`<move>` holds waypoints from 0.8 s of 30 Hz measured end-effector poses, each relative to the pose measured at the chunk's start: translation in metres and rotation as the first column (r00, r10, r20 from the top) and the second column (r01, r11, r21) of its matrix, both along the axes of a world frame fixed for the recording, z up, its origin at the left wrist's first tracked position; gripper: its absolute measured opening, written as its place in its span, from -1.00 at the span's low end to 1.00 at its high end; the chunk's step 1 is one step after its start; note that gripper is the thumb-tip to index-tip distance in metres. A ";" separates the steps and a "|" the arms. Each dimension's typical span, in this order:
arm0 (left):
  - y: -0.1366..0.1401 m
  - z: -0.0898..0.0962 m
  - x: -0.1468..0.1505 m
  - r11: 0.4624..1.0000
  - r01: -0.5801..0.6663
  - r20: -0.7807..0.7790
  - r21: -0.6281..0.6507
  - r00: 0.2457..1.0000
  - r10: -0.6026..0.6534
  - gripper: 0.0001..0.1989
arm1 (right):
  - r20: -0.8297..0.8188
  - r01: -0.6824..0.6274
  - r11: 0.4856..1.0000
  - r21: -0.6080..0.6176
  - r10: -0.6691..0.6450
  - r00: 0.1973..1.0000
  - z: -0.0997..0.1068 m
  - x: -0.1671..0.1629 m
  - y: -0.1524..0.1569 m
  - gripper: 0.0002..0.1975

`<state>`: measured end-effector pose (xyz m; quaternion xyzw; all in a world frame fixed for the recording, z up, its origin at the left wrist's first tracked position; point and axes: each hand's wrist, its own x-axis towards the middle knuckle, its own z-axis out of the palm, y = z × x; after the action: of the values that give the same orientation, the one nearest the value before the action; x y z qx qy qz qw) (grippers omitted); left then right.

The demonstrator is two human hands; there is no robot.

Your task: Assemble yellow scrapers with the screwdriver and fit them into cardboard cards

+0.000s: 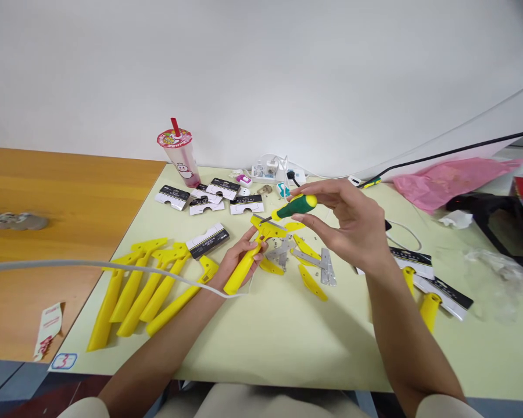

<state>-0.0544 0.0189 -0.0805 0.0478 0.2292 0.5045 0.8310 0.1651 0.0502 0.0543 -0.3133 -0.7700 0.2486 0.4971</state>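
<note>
Head view: the left hand (240, 259) is closed around the yellow scraper (243, 271), fingers clamped on its handle just below the head. The scraper sits near the middle of the work area, above the pale table (283, 348), with its head pointing away from the person and its handle end towards the lower left.

The right hand (353, 225) grips the green and yellow screwdriver (298, 205), thumb and fingers pinched on the handle. The shaft slopes down to the scraper head, the tip at its upper left part; whether it is seated in a screw is too small to tell.

Just beyond and to the right of the left hand lie flat yellow pieces (311, 283) and grey metal plates (328, 268), some overlapping. To the left, 5 yellow handles (178, 306) lie side by side, and 1 black and white card (208, 241) rests near the left hand. Further back, more cards (246, 204) lie beside an upright cup (183, 159) with a red straw, and a power strip (260, 172) is near the wall. At the right, 2 more yellow handles (430, 310) lie partly hidden by the right forearm, and a pink plastic bag (453, 181) lies behind
</note>
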 end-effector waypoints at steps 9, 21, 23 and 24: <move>0.000 0.003 0.000 1.000 0.001 -0.022 0.005 1.000 -0.001 -0.17 | 0.043 0.000 1.000 -0.024 0.001 0.999 -0.004 -0.001 0.001 -0.64; 0.000 0.001 0.000 0.999 0.013 -0.023 0.035 1.000 -0.012 -0.26 | 0.111 0.027 0.999 0.038 -0.031 0.993 -0.002 -0.001 0.000 -0.64; 0.000 0.000 0.000 0.999 0.015 -0.030 0.043 0.999 -0.014 -0.28 | 0.158 0.039 0.995 0.095 -0.054 0.986 -0.001 -0.001 0.000 -0.65; 0.000 0.000 0.000 0.999 0.015 -0.032 0.046 0.999 -0.014 -0.29 | 0.178 0.042 0.990 0.131 -0.065 0.982 -0.001 -0.001 0.001 -0.65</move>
<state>-0.0547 0.0193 -0.0806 0.0768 0.2302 0.5028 0.8296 0.1642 0.0511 0.0534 -0.3230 -0.8176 0.1562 0.4503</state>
